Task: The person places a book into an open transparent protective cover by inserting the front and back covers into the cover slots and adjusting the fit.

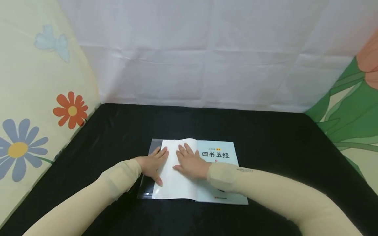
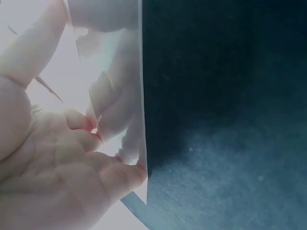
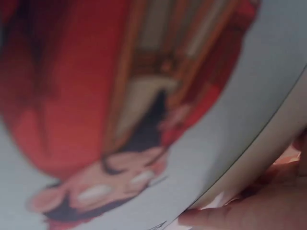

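White page (image 1: 175, 188) lies directly under the right hand (image 1: 191, 164), fingers spread; left hand (image 1: 152, 165), fingers extended, spans the page's left edge and clear cover (image 1: 145, 190).

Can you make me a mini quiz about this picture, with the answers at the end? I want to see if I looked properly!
1. True or false: the right hand is lifted high above the white page.

2. What colour is the table?
a) red
b) black
c) yellow

3. Fill in: the hand nearest the clear plastic strip is the ____ hand.

Key:
1. False; it rests on the page with its fingers spread.
2. b
3. left
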{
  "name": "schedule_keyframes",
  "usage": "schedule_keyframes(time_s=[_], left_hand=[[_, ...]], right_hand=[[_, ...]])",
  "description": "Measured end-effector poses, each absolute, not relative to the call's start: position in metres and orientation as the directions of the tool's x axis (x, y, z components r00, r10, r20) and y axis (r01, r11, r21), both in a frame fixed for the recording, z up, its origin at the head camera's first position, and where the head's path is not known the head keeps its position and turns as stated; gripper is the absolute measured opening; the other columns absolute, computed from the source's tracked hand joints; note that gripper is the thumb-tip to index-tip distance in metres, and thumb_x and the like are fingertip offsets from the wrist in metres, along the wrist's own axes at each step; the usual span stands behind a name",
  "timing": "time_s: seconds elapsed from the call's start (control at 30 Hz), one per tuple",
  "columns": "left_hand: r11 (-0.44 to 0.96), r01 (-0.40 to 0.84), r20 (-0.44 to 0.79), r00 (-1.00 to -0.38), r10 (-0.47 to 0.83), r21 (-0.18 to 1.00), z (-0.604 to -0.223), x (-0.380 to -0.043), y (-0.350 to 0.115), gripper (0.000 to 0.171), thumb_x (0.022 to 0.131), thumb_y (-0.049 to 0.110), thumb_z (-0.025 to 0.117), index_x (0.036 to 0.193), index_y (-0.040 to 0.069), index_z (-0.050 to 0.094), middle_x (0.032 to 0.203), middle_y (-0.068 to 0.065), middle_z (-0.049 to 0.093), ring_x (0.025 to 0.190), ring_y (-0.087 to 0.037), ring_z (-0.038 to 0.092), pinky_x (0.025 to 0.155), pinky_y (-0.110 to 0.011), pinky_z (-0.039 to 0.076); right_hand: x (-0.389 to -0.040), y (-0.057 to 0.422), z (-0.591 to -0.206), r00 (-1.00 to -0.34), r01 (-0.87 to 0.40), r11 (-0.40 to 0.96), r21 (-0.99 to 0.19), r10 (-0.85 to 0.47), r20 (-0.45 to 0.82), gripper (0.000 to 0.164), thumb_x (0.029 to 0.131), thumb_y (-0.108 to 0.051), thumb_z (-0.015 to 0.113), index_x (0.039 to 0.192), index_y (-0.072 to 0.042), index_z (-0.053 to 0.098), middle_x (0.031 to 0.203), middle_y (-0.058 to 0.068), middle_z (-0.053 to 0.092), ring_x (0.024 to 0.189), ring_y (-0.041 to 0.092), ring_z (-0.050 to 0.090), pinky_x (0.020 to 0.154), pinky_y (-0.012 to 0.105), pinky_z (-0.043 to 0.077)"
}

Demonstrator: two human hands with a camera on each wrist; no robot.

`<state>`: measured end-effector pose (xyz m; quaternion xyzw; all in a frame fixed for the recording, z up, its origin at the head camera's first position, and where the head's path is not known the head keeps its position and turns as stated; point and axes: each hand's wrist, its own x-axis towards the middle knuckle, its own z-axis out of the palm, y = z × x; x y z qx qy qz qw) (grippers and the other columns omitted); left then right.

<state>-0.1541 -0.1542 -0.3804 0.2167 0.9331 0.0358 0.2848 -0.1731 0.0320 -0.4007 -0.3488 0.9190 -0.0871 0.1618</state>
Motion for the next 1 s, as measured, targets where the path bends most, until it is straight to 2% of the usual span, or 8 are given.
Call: schedule_keyframes(time_s=[0.13, 0.27, 0.5, 0.6, 1.0], left_hand=[[0.912, 0.378, -0.529, -0.747, 0.403, 0.161, -0.378, -0.154, -0.15, 0.109, 0.068, 0.046, 0.074, 0.143, 0.001, 0.009, 0.152, -0.015, -0.002, 0.135, -0.034, -0.007, 0.108, -0.044, 0.015], [0.918, 0.37, -0.535, -0.752, 0.385, 0.139, -0.378, -0.155, -0.148, 0.109, 0.068, 0.046, 0.074, 0.144, 0.003, 0.009, 0.152, -0.014, -0.003, 0.135, -0.033, -0.007, 0.108, -0.043, 0.017], [0.928, 0.345, -0.541, -0.758, 0.365, 0.142, -0.377, -0.155, -0.148, 0.109, 0.068, 0.044, 0.075, 0.144, 0.003, 0.008, 0.152, -0.014, -0.003, 0.135, -0.034, -0.007, 0.108, -0.043, 0.018], [0.926, 0.356, -0.534, -0.762, 0.366, 0.126, -0.379, -0.155, -0.148, 0.109, 0.067, 0.045, 0.075, 0.143, 0.002, 0.01, 0.152, -0.014, -0.001, 0.135, -0.035, -0.005, 0.107, -0.043, 0.019], [0.921, 0.373, -0.528, -0.763, 0.372, 0.11, -0.378, -0.155, -0.148, 0.109, 0.066, 0.046, 0.075, 0.142, 0.0, 0.012, 0.151, -0.016, 0.001, 0.135, -0.037, -0.003, 0.107, -0.044, 0.021]], right_hand=[[-0.177, 0.045, -0.395, -0.664, -0.621, 0.695, -0.362, -0.712, -0.226, 0.068, 0.09, -0.047, 0.05, 0.142, -0.008, 0.028, 0.152, 0.01, 0.007, 0.136, 0.027, -0.004, 0.106, 0.055, 0.015], [-0.182, 0.064, -0.392, -0.652, -0.607, 0.697, -0.382, -0.712, -0.261, 0.079, 0.083, -0.055, 0.055, 0.143, -0.014, 0.025, 0.152, 0.009, 0.004, 0.136, 0.029, -0.003, 0.107, 0.049, 0.014], [-0.187, 0.09, -0.39, -0.609, -0.599, 0.699, -0.39, -0.714, -0.345, 0.096, 0.071, -0.061, 0.064, 0.146, -0.026, 0.014, 0.152, 0.006, -0.004, 0.135, 0.03, -0.006, 0.105, 0.058, 0.008], [-0.187, 0.092, -0.393, -0.595, -0.624, 0.68, -0.385, -0.733, -0.329, 0.098, 0.07, -0.061, 0.065, 0.146, -0.026, 0.013, 0.152, 0.008, -0.004, 0.135, 0.033, -0.007, 0.104, 0.062, 0.008], [-0.186, 0.083, -0.397, -0.59, -0.652, 0.66, -0.373, -0.751, -0.297, 0.096, 0.071, -0.061, 0.064, 0.146, -0.027, 0.013, 0.152, 0.006, -0.005, 0.135, 0.033, -0.007, 0.103, 0.062, 0.007]])
